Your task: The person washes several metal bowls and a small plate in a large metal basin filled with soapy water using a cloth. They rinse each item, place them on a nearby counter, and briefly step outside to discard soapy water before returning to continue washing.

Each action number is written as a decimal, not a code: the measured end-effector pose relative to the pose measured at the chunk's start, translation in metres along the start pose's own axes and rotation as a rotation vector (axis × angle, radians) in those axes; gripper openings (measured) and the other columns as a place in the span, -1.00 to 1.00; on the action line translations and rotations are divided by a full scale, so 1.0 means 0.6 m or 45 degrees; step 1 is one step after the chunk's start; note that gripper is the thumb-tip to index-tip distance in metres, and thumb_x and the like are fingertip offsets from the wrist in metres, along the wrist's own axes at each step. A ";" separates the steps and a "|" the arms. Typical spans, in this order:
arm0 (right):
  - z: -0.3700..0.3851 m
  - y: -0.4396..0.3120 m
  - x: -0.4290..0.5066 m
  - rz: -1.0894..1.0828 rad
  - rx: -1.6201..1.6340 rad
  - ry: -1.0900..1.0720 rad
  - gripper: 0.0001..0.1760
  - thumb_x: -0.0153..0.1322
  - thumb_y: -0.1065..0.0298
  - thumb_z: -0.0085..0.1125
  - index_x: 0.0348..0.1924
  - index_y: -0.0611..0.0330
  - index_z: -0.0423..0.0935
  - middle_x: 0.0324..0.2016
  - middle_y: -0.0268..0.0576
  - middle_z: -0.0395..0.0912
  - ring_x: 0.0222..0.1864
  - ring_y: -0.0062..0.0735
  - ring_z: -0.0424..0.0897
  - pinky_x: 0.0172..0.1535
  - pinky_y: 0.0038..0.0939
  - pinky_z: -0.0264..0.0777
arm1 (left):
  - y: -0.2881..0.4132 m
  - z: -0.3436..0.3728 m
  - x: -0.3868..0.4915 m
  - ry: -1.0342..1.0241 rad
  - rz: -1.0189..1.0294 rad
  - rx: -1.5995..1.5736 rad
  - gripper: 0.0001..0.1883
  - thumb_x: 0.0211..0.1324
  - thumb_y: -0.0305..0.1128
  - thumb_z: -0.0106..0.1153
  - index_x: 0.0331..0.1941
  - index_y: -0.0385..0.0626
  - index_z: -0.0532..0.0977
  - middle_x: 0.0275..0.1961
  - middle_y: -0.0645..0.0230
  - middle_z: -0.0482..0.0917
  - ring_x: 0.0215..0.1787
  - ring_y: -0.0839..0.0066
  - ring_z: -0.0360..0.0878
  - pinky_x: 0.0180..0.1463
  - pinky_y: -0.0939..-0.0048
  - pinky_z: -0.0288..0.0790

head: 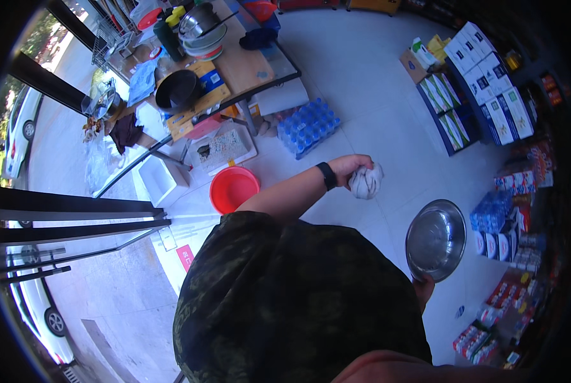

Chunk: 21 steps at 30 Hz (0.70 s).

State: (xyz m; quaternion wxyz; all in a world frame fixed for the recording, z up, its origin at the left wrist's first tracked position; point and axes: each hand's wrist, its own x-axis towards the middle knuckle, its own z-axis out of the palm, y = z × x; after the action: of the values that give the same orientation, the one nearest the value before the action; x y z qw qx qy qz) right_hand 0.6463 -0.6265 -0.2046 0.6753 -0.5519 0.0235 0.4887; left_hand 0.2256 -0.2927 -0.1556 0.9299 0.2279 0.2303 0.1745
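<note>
My left hand (351, 171), with a black band on its wrist, is closed around a crumpled whitish cloth (366, 182). Out to the right, my right hand (424, 288) grips the lower rim of a round stainless steel basin (436, 239). The basin is tilted, its shiny inside facing up towards me. Only part of the right hand shows; my camouflage shirt (295, 297) hides most of that arm. The cloth and the basin are apart, both held above the pale tiled floor (376, 95).
A red plastic basin (234, 189) and a white box (160, 181) stand on the floor near a cluttered table (249, 62) bearing a black pan (177, 91). Bottled-water packs (308, 127) sit beside it. Stacked cartons (482, 81) and packaged goods line the right. A glass door (74, 210) is left.
</note>
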 end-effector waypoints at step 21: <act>0.999 -0.078 0.634 0.652 -0.758 -1.168 -0.51 0.16 0.63 -0.05 0.00 0.42 0.32 -0.17 0.00 0.47 -0.17 -0.17 0.54 -0.08 -0.22 0.47 | 0.356 -0.075 0.206 0.888 0.470 0.252 -0.32 0.06 0.17 0.18 -0.03 -0.30 0.45 -0.18 0.26 0.56 -0.22 0.47 0.55 -0.15 0.46 0.44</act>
State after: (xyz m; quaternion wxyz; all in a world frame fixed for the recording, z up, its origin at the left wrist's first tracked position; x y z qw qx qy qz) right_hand 0.5727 0.0791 -0.1544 0.2938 -0.4269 -0.2758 0.8095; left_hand 0.2591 -0.0455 -0.1266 0.7226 0.2811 0.5028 0.3822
